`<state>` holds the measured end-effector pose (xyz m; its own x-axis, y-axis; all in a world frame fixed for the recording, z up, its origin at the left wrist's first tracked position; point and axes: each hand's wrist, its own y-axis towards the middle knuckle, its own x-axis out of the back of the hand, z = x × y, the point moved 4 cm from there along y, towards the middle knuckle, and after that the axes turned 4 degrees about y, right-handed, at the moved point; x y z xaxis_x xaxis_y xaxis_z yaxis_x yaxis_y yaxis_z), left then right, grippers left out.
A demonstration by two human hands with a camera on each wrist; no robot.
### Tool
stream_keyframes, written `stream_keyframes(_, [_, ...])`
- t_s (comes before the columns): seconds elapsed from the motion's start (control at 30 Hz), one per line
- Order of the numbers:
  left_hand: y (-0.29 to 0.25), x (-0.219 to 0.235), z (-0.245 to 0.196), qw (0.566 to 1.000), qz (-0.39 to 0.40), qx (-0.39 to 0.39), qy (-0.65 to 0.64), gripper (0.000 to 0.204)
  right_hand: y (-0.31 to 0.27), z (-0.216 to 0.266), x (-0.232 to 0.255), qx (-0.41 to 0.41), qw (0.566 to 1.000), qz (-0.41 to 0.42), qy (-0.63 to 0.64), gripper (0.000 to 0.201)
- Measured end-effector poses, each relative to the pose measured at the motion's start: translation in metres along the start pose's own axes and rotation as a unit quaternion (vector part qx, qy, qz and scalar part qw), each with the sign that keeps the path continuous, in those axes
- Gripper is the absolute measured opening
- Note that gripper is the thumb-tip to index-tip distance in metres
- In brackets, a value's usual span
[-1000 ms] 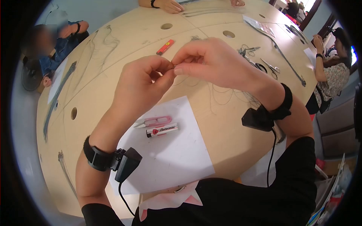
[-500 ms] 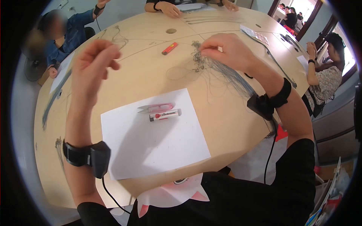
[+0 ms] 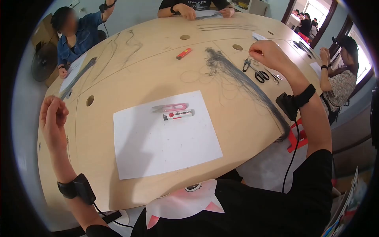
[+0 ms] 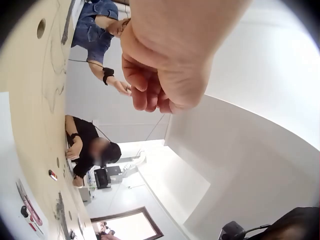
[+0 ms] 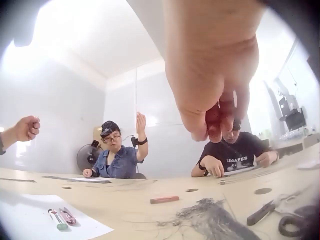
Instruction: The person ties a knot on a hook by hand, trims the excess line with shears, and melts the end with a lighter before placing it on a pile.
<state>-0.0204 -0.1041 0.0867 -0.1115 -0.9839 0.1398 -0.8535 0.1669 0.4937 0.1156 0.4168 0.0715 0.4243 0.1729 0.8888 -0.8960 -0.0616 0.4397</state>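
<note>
My left hand [image 3: 54,120] is raised at the far left with fingers curled and thumb drawn to them; nothing shows between them. Over the scissors [image 3: 260,74] at the right, my right hand [image 3: 270,55] holds thumb and fingertips together in a pinch shape; I cannot tell whether a fine strand is in it. A bundle of dark thin strands [image 3: 246,83] lies on the table from the middle to the right edge, with loose loops at its tangled end. On the white paper [image 3: 169,146] lie pink thread snips [image 3: 179,106] and a white tube [image 3: 179,115] with a dark end.
A small red packet [image 3: 184,53] lies beyond the paper. Small scissors [image 3: 275,76] sit beside the larger pair. More strands [image 3: 81,76] lie at the left. Round holes pierce the table [image 3: 94,166]. Other people [image 3: 81,37] sit around it.
My hands were together, fingertips meeting, above the middle of the table. They have since moved wide apart, the left to the far left and the right out over the scissors.
</note>
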Motion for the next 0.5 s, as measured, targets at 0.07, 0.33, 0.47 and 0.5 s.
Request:
stream_keyframes(0.07, [-0.005, 0.015, -0.003, 1.0, -0.015, -0.014, 0.005, 0.011, -0.006, -0.008, 0.008, -0.046, 0.998, 0.018, -0.039, 0.015])
stream_keyframes(0.33, [-0.055, -0.014, -0.029, 0.981, 0.158, 0.042, 0.107, 0.002, -0.065, 0.015, 0.055, -0.123, 0.938, 0.298, -0.127, 0.027])
stream_keyframes(0.47, [-0.08, -0.113, -0.061, 0.916, 0.371, 0.003, 0.153, 0.004, -0.033, 0.139, 0.032, 0.022, 0.967, 0.117, 0.225, 0.019])
stream_keyframes(0.5, [-0.085, -0.128, -0.062, 0.914, 0.378, -0.015, 0.143, 0.006, -0.031, 0.169, 0.024, 0.094, 0.952, 0.088, 0.278, 0.018])
